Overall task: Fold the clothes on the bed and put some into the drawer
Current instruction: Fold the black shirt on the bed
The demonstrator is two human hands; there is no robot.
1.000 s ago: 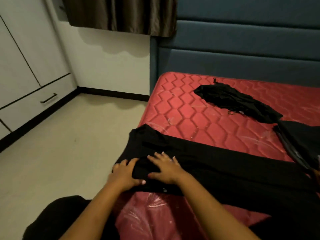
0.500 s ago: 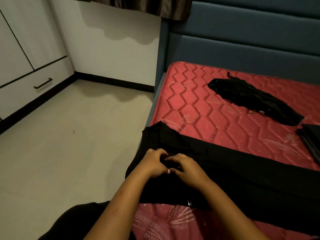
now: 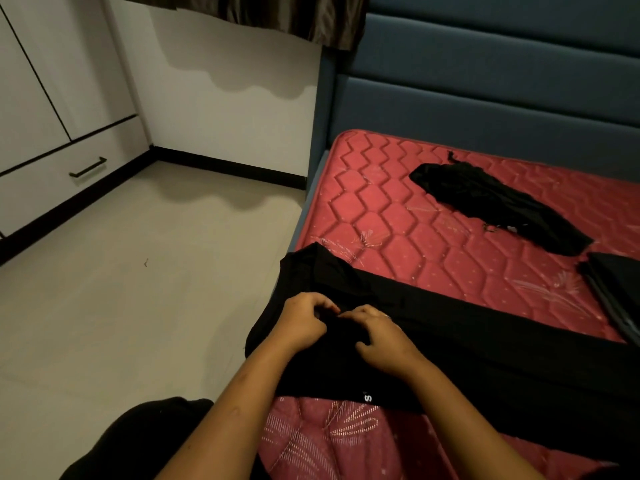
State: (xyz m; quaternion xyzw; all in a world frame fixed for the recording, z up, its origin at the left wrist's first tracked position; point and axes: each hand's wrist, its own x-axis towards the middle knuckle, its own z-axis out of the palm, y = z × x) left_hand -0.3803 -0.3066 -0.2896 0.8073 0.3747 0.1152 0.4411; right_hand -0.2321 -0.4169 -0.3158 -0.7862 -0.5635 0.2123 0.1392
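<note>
A long black garment (image 3: 485,327) lies stretched across the red mattress (image 3: 398,216), its left end hanging over the bed's edge. My left hand (image 3: 301,323) and my right hand (image 3: 381,336) rest close together on that left end, fingers curled and pinching the black fabric. A crumpled black garment (image 3: 491,202) lies farther back on the mattress. Another dark folded piece (image 3: 616,285) sits at the right edge. A white drawer (image 3: 52,185) with a black handle (image 3: 88,168) is in the wardrobe at the far left.
Pale floor (image 3: 138,289) spreads between the bed and the wardrobe. A blue padded headboard (image 3: 485,81) stands behind the mattress. A brown curtain (image 3: 277,15) hangs above the wall corner. Dark clothing on my lap (image 3: 138,441) fills the bottom left.
My hands went from lying flat and apart on the garment to drawn together with fingers curled, pinching the fabric. The camera view shifted left and nearer.
</note>
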